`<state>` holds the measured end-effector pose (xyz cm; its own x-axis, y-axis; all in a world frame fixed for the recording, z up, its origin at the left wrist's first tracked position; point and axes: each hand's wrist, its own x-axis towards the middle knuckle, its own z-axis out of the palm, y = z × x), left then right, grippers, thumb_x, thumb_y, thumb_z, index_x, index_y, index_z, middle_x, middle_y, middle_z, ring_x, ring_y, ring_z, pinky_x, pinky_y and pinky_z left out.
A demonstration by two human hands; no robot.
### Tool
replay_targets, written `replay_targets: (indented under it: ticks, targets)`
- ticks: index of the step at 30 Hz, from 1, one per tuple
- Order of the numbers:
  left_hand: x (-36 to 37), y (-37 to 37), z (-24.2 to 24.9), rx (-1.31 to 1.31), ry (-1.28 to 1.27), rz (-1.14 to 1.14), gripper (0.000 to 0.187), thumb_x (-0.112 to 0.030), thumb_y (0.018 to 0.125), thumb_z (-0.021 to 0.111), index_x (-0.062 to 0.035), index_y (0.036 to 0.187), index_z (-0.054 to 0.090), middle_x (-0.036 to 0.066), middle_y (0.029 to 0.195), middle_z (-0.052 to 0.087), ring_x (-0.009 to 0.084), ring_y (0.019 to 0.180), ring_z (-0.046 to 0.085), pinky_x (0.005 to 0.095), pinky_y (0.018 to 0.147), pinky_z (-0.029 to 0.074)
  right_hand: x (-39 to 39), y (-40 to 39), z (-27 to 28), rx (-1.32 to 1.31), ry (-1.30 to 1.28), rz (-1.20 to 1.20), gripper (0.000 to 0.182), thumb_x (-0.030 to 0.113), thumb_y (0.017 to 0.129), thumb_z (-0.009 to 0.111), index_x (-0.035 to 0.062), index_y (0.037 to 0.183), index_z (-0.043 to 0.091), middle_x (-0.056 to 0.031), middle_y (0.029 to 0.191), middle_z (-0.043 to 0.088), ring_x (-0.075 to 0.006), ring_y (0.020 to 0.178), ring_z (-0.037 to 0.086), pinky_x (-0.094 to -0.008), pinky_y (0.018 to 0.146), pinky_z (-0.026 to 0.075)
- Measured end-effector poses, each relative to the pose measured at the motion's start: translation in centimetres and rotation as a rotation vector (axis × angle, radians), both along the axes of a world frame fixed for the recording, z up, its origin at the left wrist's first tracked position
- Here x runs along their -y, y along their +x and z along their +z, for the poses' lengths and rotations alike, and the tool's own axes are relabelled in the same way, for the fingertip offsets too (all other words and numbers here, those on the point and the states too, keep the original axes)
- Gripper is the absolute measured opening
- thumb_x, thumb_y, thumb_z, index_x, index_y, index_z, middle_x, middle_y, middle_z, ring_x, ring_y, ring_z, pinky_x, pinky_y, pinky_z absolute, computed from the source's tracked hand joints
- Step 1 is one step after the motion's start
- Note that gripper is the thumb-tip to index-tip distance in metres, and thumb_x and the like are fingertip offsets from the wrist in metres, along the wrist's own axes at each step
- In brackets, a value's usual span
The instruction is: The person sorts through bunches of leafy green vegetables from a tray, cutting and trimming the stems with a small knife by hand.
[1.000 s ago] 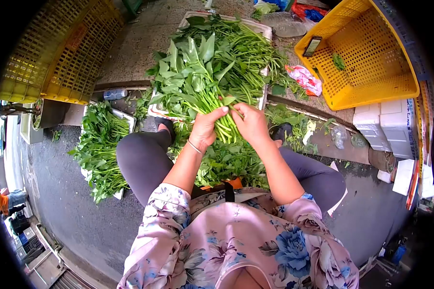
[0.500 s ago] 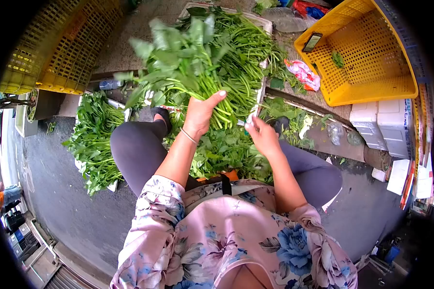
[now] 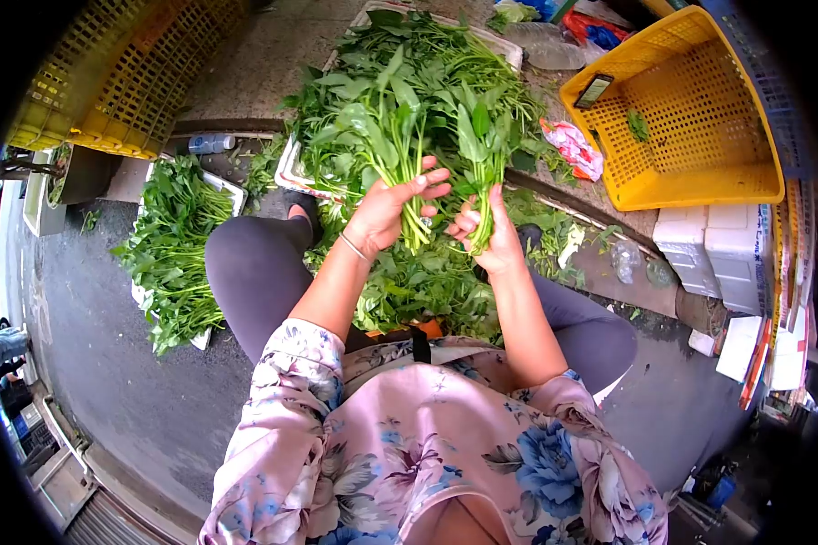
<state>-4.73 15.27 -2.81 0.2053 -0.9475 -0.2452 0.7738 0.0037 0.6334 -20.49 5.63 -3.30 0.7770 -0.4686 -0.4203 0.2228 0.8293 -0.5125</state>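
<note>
Nearest, loose leaves (image 3: 418, 291) lie heaped between the knees. Above them the left hand (image 3: 386, 213) clenches the big bunch of greens (image 3: 382, 136) by its stems. The right hand (image 3: 491, 238), empty half a second ago, now has its fingers closed on a small sprig (image 3: 482, 154) just beside the bunch. Farther off stands the tray of greens (image 3: 427, 54).

Both arms raised, left hand (image 3: 386, 213) and right hand (image 3: 488, 238) clenched side by side
</note>
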Motion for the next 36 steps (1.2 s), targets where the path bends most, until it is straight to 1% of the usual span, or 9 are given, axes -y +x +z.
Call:
replay_targets:
  ticks: [4, 6, 14, 18, 21, 24, 27, 30, 36]
  targets:
    - [-0.1, -0.3, -0.1, -0.048, 0.036, 0.024, 0.034, -0.016, 0.086, 0.054, -0.0045, 0.117, 0.046, 0.015, 0.117, 0.052, 0.0265, 0.108, 0.051, 0.0294, 0.073, 0.047, 0.2, 0.0, 0.1, 0.022, -0.069, -0.032, 0.039, 0.049, 0.084, 0.046, 0.01, 0.088, 0.045, 0.0018, 0.062, 0.045, -0.0115, 0.059, 0.047, -0.0299, 0.061, 0.044]
    - [-0.1, -1.0, -0.3, -0.025, 0.077, 0.013, 0.034, -0.019, 0.084, 0.056, -0.0031, 0.113, 0.048, 0.015, 0.116, 0.053, 0.0255, 0.106, 0.052, 0.0297, 0.073, 0.047, -0.3, 0.9, 0.5, -0.42, -0.516, 0.098, 0.044, 0.049, 0.084, 0.048, 0.0067, 0.093, 0.052, -0.001, 0.068, 0.049, -0.0139, 0.066, 0.051, -0.0301, 0.066, 0.045]
    - [-0.4, -1.9, -2.2, -0.139, 0.057, 0.112, 0.044, -0.02, 0.083, 0.058, 0.0001, 0.118, 0.042, 0.016, 0.113, 0.054, 0.0224, 0.102, 0.053, 0.0353, 0.092, 0.041, -2.4, 3.4, 1.4, -0.599, -1.263, 0.38, 0.06, 0.049, 0.091, 0.017, 0.0036, 0.102, 0.055, -0.0257, 0.097, 0.055, -0.0414, 0.089, 0.053, -0.0432, 0.077, 0.042]
    - [-0.4, -1.6, -0.6, -0.085, 0.103, 0.056, 0.027, -0.01, 0.081, 0.056, 0.0041, 0.104, 0.052, 0.016, 0.108, 0.057, 0.0228, 0.104, 0.052, 0.0356, 0.092, 0.041, -2.5, 2.3, 0.2, -0.531, -1.135, 0.299, 0.054, 0.047, 0.09, 0.029, 0.0019, 0.098, 0.057, -0.0189, 0.081, 0.059, -0.0291, 0.076, 0.058, -0.0382, 0.064, 0.046]
    - [-0.3, -1.3, 0.5, -0.058, 0.045, 0.16, 0.012, -0.01, 0.081, 0.055, 0.0012, 0.085, 0.057, 0.013, 0.099, 0.06, 0.0251, 0.106, 0.051, 0.0361, 0.09, 0.042, -2.7, 0.4, -0.2, -0.429, -0.687, 0.313, 0.042, 0.038, 0.092, 0.036, 0.0013, 0.096, 0.056, -0.0054, 0.069, 0.055, -0.0101, 0.057, 0.054, -0.0196, 0.039, 0.041]
    - [-0.5, -1.0, 0.8, -0.134, 0.063, 0.21, 0.012, -0.013, 0.082, 0.056, -0.002, 0.086, 0.056, 0.006, 0.089, 0.06, 0.0248, 0.1, 0.054, 0.0417, 0.089, 0.042, -2.9, -1.2, 0.3, -0.425, -0.521, 0.218, 0.03, 0.03, 0.092, 0.039, 0.0026, 0.092, 0.053, -0.0026, 0.067, 0.053, -0.0089, 0.055, 0.052, -0.0199, 0.041, 0.041]
    - [-0.5, -0.6, 2.1, -0.146, 0.055, 0.289, 0.01, -0.015, 0.083, 0.055, -0.0056, 0.081, 0.054, 0.003, 0.078, 0.056, 0.0185, 0.076, 0.054, 0.0454, 0.091, 0.04, -2.6, -3.0, 0.4, -0.532, -0.995, 0.381, 0.023, 0.021, 0.09, 0.043, 0.0051, 0.074, 0.045, -0.0042, 0.066, 0.054, -0.0133, 0.057, 0.051, -0.0282, 0.049, 0.042]
    - [-1.4, 0.0, 3.4, -0.18, 0.062, 0.347, 0.009, -0.01, 0.08, 0.057, -0.0057, 0.086, 0.052, 0.004, 0.077, 0.056, 0.0189, 0.069, 0.055, 0.0439, 0.08, 0.046, -0.7, -5.7, 0.8, -0.723, -1.483, 0.628, 0.018, 0.021, 0.088, 0.047, 0.0052, 0.091, 0.052, -0.0137, 0.084, 0.06, -0.0249, 0.076, 0.058, -0.0396, 0.069, 0.045]
    - [-3.3, 2.6, 9.2, -0.091, -0.024, 0.309, 0.025, -0.014, 0.08, 0.057, -0.0138, 0.102, 0.044, 0.0, 0.074, 0.05, 0.0138, 0.064, 0.05, 0.0326, 0.063, 0.048, 8.5, -17.3, 8.7, -1.167, -1.371, 0.682, 0.075, 0.042, 0.07, 0.064, 0.0022, 0.127, 0.038, -0.0227, 0.122, 0.045, -0.0337, 0.115, 0.043, -0.0346, 0.097, 0.033]
